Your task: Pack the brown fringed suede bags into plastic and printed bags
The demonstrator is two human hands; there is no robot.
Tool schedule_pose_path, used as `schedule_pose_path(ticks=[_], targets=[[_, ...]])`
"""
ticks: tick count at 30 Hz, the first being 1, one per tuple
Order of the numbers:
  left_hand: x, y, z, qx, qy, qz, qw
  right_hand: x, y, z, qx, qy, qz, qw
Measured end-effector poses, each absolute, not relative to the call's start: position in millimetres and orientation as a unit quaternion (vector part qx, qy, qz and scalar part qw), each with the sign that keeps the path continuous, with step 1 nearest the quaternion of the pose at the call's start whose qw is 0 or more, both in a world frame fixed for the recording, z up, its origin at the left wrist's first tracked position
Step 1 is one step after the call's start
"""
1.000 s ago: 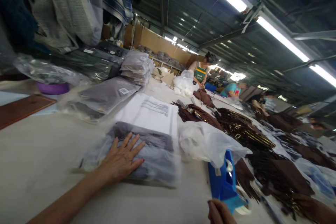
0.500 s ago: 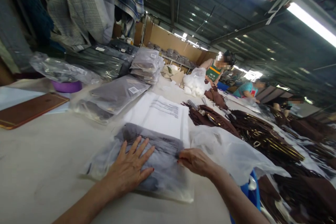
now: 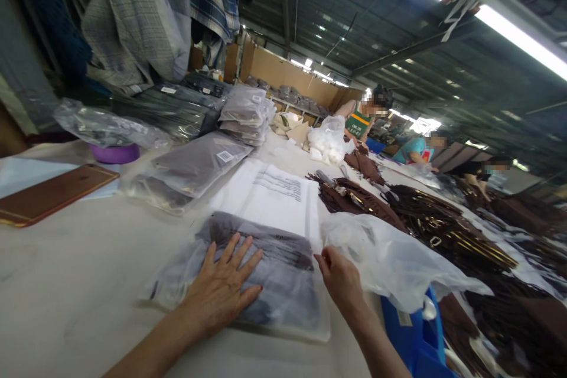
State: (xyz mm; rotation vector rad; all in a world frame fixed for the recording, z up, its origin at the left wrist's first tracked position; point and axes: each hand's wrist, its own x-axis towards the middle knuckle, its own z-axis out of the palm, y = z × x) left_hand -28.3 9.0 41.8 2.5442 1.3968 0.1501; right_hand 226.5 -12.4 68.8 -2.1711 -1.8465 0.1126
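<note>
Left hand (image 3: 224, 289) lies flat, fingers spread, palm down on the bagged grey garment (image 3: 274, 283); the spread covers most of the near half, which looks meant to pin the slippery plastic against the table (image 3: 66, 283) and press air out. The garment sits directly under these fingers and runs out beyond the fingertips toward the printed white bags (image 3: 270, 195).

Right hand (image 3: 339, 277) is at the bag's right edge, fingers curled together with thumb and forefinger pinched at the top corner of the plastic; whether film is actually caught between them I cannot tell. Holding there would keep the flap taut.

Just right of the right wrist: crumpled clear bag (image 3: 390, 260) over the blue tape dispenser (image 3: 416, 336), within easy reach. Beyond the left fingertips, well apart: stacked packed garments (image 3: 195, 162).
</note>
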Motion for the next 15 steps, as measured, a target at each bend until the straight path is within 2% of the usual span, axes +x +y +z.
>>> schedule_pose_path(ticks=[4,10,13,15], targets=[[-27.5,8.2,46.5,0.865,0.482,0.044,0.131,190.8,-53.0,39.2,-0.670,-0.706,-0.064,0.219],[-33.7,4.8,55.2,0.888,0.440,0.072,0.108,173.9,-58.7,-32.4,-0.602,-0.762,-0.198,0.133],[-56.1,3.0,61.3,0.887,0.432,0.164,0.009,178.0,-52.9,-40.2,-0.575,-0.770,-0.247,0.127],[-77.7,4.5,64.3,0.824,0.496,0.274,-0.012,179.9,-52.6,-37.3,-0.566,-0.770,-0.269,0.120]])
